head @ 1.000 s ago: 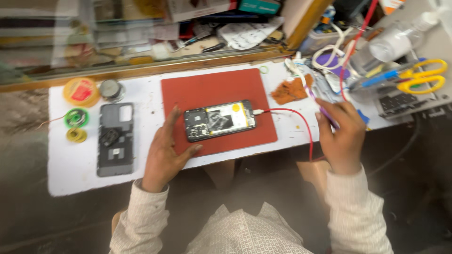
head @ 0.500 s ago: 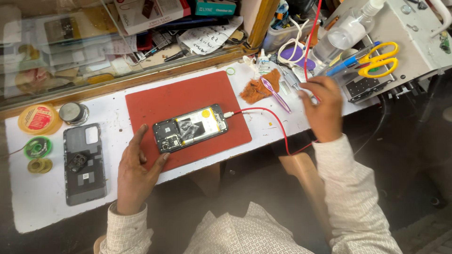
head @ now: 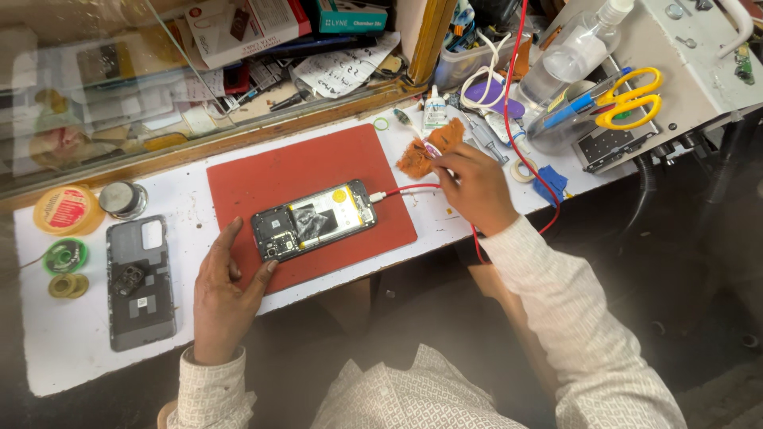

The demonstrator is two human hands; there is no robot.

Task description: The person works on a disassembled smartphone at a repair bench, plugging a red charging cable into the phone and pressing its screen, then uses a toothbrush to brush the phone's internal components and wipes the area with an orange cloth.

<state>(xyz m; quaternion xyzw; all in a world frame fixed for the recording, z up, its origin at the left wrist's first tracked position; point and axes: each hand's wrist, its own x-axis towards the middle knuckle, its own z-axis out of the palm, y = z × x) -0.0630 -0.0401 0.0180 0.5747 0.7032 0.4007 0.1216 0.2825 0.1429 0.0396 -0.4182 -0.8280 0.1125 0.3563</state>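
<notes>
An opened phone (head: 314, 221) with its back off lies on a red mat (head: 262, 171); a red cable (head: 413, 189) is plugged into its right end. My left hand (head: 221, 295) rests flat on the mat. Its thumb and forefinger are spread around the phone's left end, and the fingertip touches the lower corner. My right hand (head: 475, 189) is to the right of the mat, closed on a thin tool (head: 434, 150). The tool's tip sits at a crumpled orange cloth (head: 421, 152).
A grey phone back cover (head: 141, 282) lies left of the mat, with tape rolls (head: 62, 210) and a small metal tin (head: 123, 199) beyond it. Yellow scissors (head: 632, 99), a clear bottle (head: 572, 52), a glue bottle (head: 435, 107) and cluttered tools fill the right back. A glass pane (head: 119, 87) stands behind.
The view has shifted and my right hand has drawn in from the tool clutter at the right to the orange cloth, carrying the thin tool. My left hand stays at the phone's left end.
</notes>
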